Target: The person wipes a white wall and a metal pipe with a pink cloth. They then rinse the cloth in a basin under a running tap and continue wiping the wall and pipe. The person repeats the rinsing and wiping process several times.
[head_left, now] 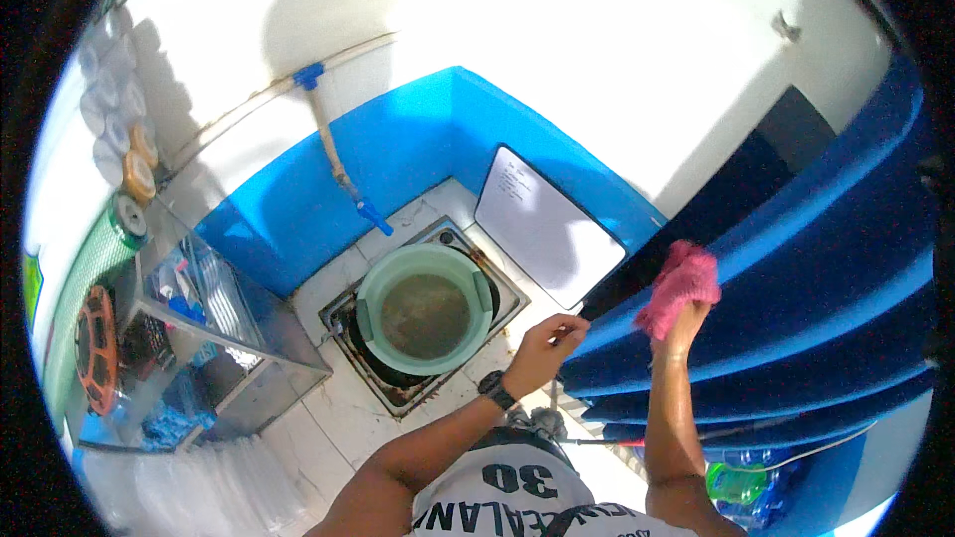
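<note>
My right hand (681, 326) is raised at the right and closed around a pink cloth (686, 283), which bunches up over the fingers. Behind it hangs a dark blue curtain (796, 283) in deep folds. Closer to the middle is my left hand (545, 356), with a dark watch on the wrist. Its fingers are curled in toward the thumb beside the curtain's edge; whether anything is between them is too small to tell. Left of that hand, a pale green basin (376, 283) holding murky brownish water stands on a rusty metal stove (507, 308).
A whiteboard (542, 229) with handwriting leans on the blue and white wall. A pipe with a blue tap (373, 217) comes down behind the basin. At the left stand a glass case (239, 338) and stacked plastic containers (114, 89). Bottles (741, 482) lie at the lower right.
</note>
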`<state>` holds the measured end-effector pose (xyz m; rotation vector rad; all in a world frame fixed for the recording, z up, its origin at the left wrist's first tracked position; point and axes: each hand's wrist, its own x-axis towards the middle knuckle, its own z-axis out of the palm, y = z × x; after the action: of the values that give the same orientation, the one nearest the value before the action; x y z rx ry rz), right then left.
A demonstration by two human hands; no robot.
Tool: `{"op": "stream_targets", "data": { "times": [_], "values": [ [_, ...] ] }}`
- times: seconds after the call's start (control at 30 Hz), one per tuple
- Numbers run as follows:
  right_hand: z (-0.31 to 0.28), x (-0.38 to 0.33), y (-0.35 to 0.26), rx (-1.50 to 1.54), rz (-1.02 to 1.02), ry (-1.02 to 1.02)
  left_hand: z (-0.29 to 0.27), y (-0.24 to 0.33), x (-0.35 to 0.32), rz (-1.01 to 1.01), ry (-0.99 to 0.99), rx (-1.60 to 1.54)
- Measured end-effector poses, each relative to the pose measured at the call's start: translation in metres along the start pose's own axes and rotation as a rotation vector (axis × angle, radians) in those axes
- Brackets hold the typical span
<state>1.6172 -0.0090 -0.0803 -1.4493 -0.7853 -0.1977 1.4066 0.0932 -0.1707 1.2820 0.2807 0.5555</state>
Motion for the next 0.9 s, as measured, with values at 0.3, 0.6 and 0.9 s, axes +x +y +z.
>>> {"op": "stream_targets", "data": {
  "times": [0.3,0.6,0.9],
  "values": [
    [0.076,0.149,0.076,-1.134,-1.205,-0.553,-0.106,-0.08,-0.109,-0.352,0.354,0.102],
    [0.146,0.169,0.096,-1.275,-1.261,-0.849,-0.154,-0.087,-0.16,-0.439,0.652,0.006],
    [0.379,0.237,0.144,-1.088,-1.213,-0.813,-0.165,-0.105,-0.131,-0.364,0.689,-0.048]
  ]
}}
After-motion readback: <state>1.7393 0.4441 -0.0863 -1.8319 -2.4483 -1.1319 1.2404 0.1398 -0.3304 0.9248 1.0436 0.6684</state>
